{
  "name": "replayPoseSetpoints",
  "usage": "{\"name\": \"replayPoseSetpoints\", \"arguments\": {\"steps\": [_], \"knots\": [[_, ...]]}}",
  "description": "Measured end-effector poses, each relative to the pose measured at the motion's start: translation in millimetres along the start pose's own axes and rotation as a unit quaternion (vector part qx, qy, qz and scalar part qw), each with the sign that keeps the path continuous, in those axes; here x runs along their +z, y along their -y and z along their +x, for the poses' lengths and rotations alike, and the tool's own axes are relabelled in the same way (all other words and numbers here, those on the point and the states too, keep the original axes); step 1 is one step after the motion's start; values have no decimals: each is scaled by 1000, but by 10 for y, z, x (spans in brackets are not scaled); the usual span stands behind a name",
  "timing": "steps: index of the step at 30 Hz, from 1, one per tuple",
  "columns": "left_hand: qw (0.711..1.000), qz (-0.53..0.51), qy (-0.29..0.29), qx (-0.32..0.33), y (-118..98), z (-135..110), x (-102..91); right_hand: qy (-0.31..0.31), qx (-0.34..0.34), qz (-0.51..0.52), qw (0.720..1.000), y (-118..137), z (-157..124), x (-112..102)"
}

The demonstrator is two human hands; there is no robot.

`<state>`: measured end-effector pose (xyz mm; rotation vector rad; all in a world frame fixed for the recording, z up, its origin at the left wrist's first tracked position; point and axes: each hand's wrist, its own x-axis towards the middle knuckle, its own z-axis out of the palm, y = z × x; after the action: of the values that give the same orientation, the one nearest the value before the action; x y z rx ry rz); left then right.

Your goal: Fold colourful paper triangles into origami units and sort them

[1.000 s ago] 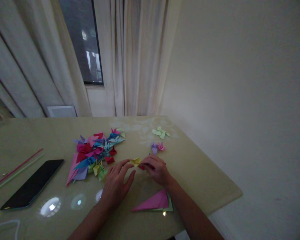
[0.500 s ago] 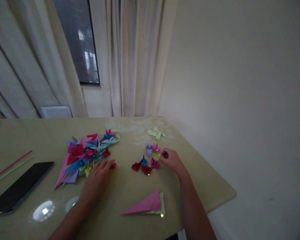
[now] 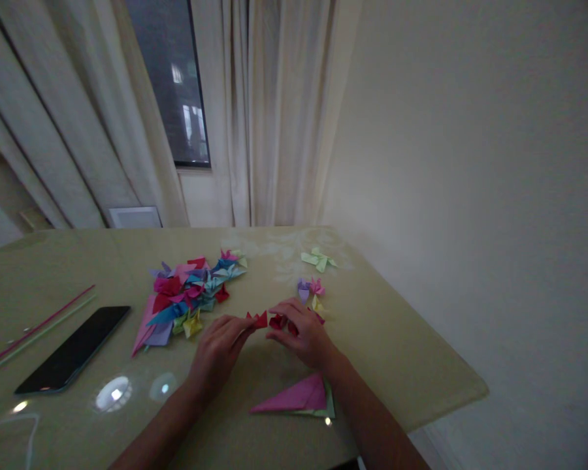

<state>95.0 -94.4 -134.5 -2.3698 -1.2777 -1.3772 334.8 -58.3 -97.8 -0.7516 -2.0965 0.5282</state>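
Note:
My left hand [image 3: 221,343] is closed, pinching a small red origami piece [image 3: 259,319] at its fingertips, just above the table. Close to its right, my right hand [image 3: 304,329] curls its thumb and fingers around another red origami piece [image 3: 276,322] in a small cluster. That hand covers most of the cluster. At its far side a purple origami piece [image 3: 304,289], a pink one [image 3: 317,286] and a yellow one [image 3: 317,305] still show. Whether the right fingertips press firmly on the red paper is hard to see.
A heap of colourful origami pieces [image 3: 191,290] lies to the left. Further left are a black phone [image 3: 73,349] and two thin sticks, one pink [image 3: 44,322]. Pale green folded paper [image 3: 318,260] lies behind; a pink folded triangle [image 3: 294,397] lies in front. A wall borders the right.
My left hand has left the edge of the heap and moved right with the red origami piece. The right hand has moved left over the cluster. The view has turned slightly left.

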Motion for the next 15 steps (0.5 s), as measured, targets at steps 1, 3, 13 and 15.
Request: {"name": "replayPoseSetpoints", "arguments": {"steps": [1, 3, 13, 15], "knots": [[1000, -4, 9, 28, -37, -3, 3, 18, -4, 19, 1000, 31, 0, 58], [998, -5, 26, 64, -91, -11, 6, 36, -2, 50, 998, 51, -2, 127], [986, 138, 43, -85, -13, 38, -71, -108, 17, -34, 993, -238, 78, 107], [958, 207, 94, -172, 63, 21, -109, -111, 26, -92, 989, -351, 139, 113]]}}
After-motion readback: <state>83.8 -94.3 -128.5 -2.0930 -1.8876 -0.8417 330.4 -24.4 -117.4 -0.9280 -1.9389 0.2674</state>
